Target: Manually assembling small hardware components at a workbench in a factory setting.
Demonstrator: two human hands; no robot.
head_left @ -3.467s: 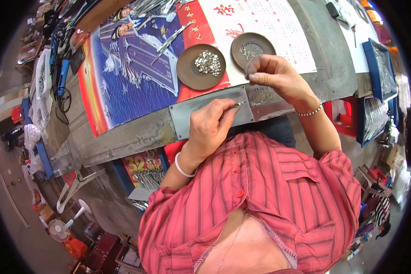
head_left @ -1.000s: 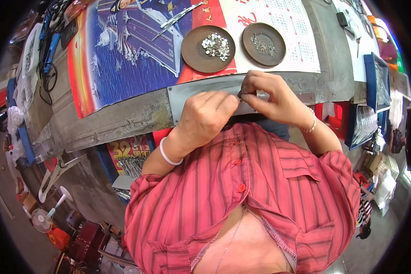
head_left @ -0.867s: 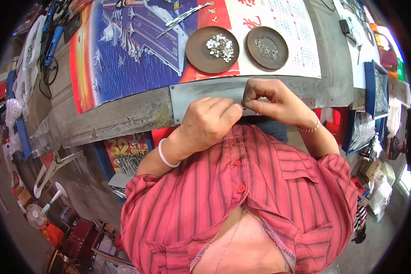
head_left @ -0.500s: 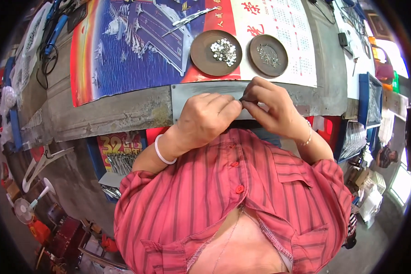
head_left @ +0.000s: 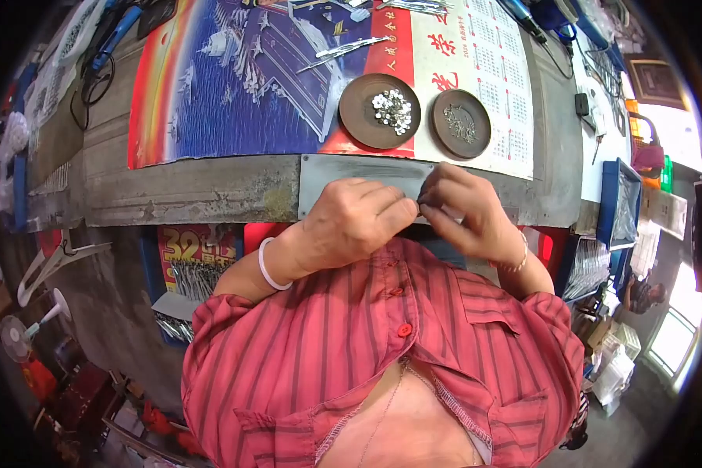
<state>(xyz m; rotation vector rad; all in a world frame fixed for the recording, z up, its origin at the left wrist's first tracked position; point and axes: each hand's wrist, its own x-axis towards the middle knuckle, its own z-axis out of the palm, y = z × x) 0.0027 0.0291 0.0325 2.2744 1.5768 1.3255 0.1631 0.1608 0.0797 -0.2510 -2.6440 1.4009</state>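
Note:
Both my hands meet over a grey metal plate (head_left: 327, 175) at the near edge of the workbench. The fingers of my left hand (head_left: 360, 218) are closed, its thumb and forefinger pinching something too small to make out. Against those fingertips, my right hand (head_left: 464, 207) is curled in a pinch, its fingertips dark; what lies in it is hidden. Just beyond them stand two round brown dishes. Small shiny round metal pieces (head_left: 392, 111) are heaped in the left dish (head_left: 359, 129), and the right dish (head_left: 476, 140) has thin little metal pins (head_left: 460, 123).
A poster calendar (head_left: 234, 86) covers the bench, with slim metal tools (head_left: 343, 53) on it. Blue-handled tools (head_left: 119, 35) with a cord lie far left. A blue bin (head_left: 622, 203) stands right. Below the bench at left, a tray (head_left: 175, 306) carries many metal tools.
The whole view has shifted, so the bench and dishes appear lower. My hands stay together at the plate's edge, the right fingers bent a little differently.

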